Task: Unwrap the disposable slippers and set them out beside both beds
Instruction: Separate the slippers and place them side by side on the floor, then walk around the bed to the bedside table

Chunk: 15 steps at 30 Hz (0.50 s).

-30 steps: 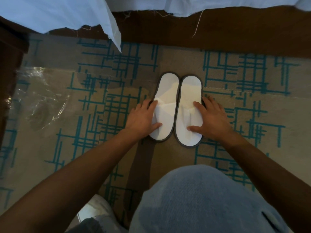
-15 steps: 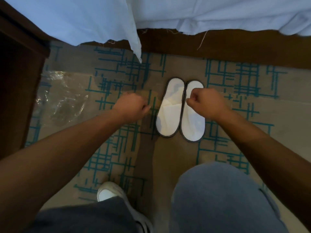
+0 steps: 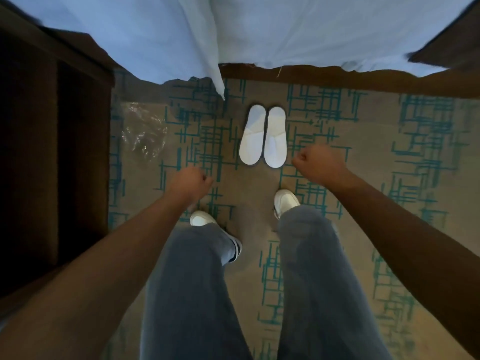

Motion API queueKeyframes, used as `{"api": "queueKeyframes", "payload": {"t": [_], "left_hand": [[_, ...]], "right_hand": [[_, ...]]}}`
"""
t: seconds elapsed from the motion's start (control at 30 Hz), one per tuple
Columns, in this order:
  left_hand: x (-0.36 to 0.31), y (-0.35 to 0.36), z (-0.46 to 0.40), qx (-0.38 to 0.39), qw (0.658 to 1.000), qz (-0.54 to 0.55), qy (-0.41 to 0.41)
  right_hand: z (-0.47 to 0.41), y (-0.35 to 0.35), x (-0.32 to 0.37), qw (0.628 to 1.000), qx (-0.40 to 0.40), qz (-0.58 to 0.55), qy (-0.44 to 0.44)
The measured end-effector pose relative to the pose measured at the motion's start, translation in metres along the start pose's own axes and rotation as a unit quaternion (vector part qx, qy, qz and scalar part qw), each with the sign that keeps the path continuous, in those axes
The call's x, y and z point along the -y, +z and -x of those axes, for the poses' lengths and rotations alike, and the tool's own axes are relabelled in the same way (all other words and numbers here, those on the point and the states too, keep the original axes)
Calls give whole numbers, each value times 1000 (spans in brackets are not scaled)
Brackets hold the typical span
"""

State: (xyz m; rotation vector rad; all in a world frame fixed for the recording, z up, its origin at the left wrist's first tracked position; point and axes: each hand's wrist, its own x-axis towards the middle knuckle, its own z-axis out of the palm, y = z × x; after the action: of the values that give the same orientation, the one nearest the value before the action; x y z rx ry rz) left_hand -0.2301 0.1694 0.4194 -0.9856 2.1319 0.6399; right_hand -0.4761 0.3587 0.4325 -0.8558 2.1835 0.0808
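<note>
Dim, soft motion blur, wide-angle edge distortion

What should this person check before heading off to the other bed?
1. Slippers out of their wrap, lying side by side on the carpet: ok.
2. Pair lies next to the bed: ok.
3. Left hand and right hand closed, nothing visibly held: ok.
4. Plastic wrap left lying on the carpet by the dark cabinet: not ok.
5. Second pair for the other bed: cannot tell, none in view.
</note>
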Motion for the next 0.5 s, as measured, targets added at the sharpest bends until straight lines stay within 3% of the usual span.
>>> {"api": "queueKeyframes", "payload": {"t": [0.1, 0.33, 0.5], "left_hand": [[-5, -21, 54, 21, 999, 47, -18], [-34, -66, 193, 85, 989, -115, 46], [-56, -80, 254, 109, 991, -62, 51]], "right_hand": [[60, -21, -4, 1000, 16, -4, 22], [187, -74, 12, 996, 80, -17, 40], [262, -120, 34, 995, 83, 48, -3]]}}
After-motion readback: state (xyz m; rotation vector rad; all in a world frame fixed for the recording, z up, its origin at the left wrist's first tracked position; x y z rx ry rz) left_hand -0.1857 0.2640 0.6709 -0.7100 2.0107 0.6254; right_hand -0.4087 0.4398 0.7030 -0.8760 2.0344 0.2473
